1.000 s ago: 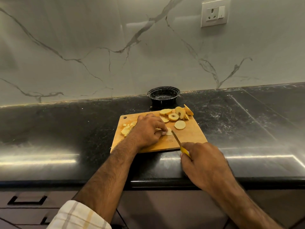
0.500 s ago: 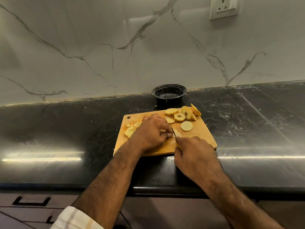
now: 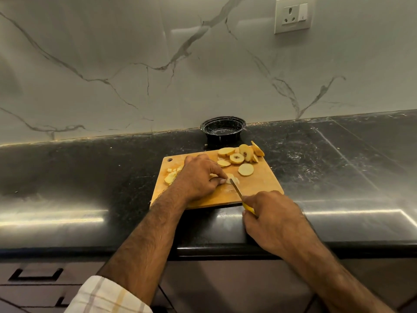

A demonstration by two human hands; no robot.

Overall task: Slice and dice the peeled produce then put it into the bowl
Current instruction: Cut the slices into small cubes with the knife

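The wall (image 3: 158, 64) of veined marble fills the top half, with a socket (image 3: 293, 15) at 1 o'clock. Below it runs the black counter (image 3: 79, 177), and on it, near the middle, lies the board (image 3: 259, 184).

The bowl (image 3: 223, 130) stands just beyond the board at 12 o'clock, against the wall. I can see no produce in it.

The left hand (image 3: 198, 177) rests on the board's left half, its fingers (image 3: 222, 181) curled down and pinching a pale slice (image 3: 232, 179) against the wood. The right hand (image 3: 274, 220) sits at 5 o'clock from it, off the board's near edge, fingers wrapped round the yellow handle of the knife (image 3: 236, 190).

Half a second ago that hand was pushed up over the board with the blade nearly hidden under it; now it has drawn back toward the counter's edge and the blade shows again, its tip at the held slice. That reads to me as one stroke finished and the next lining up, so the dicing is going on piece by piece.

Whole slices (image 3: 239, 155) are heaped at the board's 1 o'clock corner, with one apart (image 3: 246, 169) just below them. Small dice (image 3: 172, 176) lie at 9 o'clock, partly behind the left wrist. I judge most of the cutting, and all of the transfer, is still to do.
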